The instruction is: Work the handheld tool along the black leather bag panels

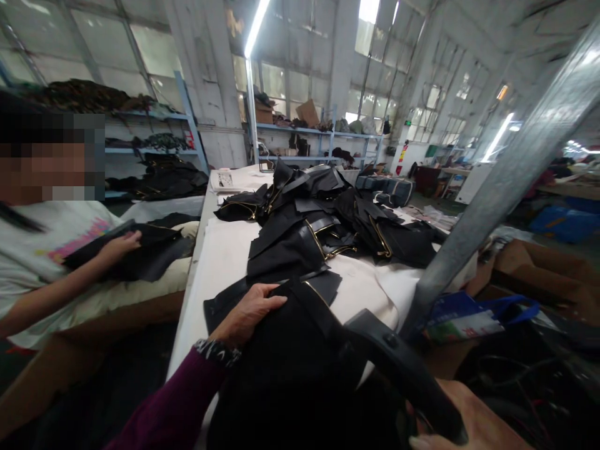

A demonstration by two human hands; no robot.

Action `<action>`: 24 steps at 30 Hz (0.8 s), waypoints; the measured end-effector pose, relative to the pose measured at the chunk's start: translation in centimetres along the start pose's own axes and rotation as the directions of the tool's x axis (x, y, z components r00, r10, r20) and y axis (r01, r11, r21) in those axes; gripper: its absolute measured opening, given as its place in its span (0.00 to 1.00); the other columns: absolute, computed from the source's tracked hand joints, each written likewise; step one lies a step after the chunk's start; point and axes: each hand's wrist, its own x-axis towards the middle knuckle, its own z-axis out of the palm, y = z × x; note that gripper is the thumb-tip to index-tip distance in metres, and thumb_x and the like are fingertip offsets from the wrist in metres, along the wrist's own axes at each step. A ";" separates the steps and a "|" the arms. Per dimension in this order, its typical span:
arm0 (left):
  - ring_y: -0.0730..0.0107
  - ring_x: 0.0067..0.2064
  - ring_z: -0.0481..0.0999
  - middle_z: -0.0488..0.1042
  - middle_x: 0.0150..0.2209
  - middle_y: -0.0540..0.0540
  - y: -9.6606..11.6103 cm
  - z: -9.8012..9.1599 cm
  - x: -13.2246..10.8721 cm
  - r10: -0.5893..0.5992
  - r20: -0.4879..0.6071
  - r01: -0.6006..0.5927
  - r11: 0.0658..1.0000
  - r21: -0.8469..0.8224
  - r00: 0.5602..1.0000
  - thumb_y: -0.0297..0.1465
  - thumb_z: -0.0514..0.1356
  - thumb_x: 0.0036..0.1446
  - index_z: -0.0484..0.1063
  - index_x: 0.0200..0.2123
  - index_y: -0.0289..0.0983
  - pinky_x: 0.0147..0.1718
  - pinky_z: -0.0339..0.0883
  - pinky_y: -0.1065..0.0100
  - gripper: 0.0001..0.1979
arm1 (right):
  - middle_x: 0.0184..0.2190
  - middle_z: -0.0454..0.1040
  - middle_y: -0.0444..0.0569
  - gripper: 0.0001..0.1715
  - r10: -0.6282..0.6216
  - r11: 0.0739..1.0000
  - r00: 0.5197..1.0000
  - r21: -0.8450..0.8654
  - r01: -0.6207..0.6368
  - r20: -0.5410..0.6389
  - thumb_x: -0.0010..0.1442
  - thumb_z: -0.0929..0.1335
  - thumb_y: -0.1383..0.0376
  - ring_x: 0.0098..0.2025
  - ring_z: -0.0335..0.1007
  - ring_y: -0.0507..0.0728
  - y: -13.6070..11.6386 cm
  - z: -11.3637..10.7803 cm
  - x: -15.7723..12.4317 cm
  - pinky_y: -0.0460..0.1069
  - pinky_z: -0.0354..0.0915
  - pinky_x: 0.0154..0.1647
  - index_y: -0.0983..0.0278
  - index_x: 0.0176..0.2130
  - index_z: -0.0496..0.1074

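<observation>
My left hand (255, 312), with a purple sleeve and a patterned wristband, is closed on the top edge of a black fabric bag piece (290, 356). A short gold zipper line shows near its upper right edge. My right hand (462, 415), at the lower right, grips the thick handle of a black hand-held tool (398, 356); its exact kind is unclear. The tool's blunt head is beside the right edge of the piece; I cannot tell whether they touch. Beyond lies a heap of similar black pieces (300, 244), several with gold zippers.
The white-covered table (225, 250) stretches ahead. A slanting metal post (497, 194) stands close on the right, near a blue bag (464, 319) and cardboard boxes (544, 275). At left, a co-worker (60, 237) handles another black piece. Loaded shelves (319, 131) line the far wall.
</observation>
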 end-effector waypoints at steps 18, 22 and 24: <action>0.76 0.23 0.73 0.78 0.24 0.49 -2.7 8.1 -5.6 -0.173 0.146 0.224 0.833 -0.506 0.974 0.27 0.69 0.41 0.76 0.33 0.35 0.24 0.67 0.76 0.12 | 0.16 0.66 0.40 0.11 -0.020 0.991 0.999 0.134 0.027 -0.050 0.52 0.69 0.61 0.17 0.60 0.48 -1.0 0.2 0.7 0.41 0.54 0.18 0.68 0.29 0.67; 0.72 0.27 0.76 0.78 0.27 0.48 -4.1 8.0 -5.3 -0.222 0.094 0.236 0.806 -0.543 0.971 0.28 0.68 0.44 0.73 0.38 0.35 0.30 0.70 0.71 0.15 | 0.13 0.66 0.41 0.17 0.028 0.990 0.996 0.139 -0.017 -0.082 0.53 0.68 0.56 0.15 0.60 0.49 -0.2 -1.4 -0.1 0.43 0.56 0.18 0.68 0.30 0.67; 0.69 0.29 0.77 0.78 0.29 0.47 -4.6 7.9 -5.2 -0.249 0.078 0.249 0.793 -0.555 0.965 0.27 0.67 0.44 0.70 0.40 0.35 0.33 0.71 0.68 0.17 | 0.14 0.66 0.40 0.17 0.058 0.988 0.996 0.145 -0.048 -0.066 0.52 0.69 0.56 0.16 0.60 0.49 0.1 -1.4 -0.8 0.42 0.55 0.18 0.69 0.32 0.67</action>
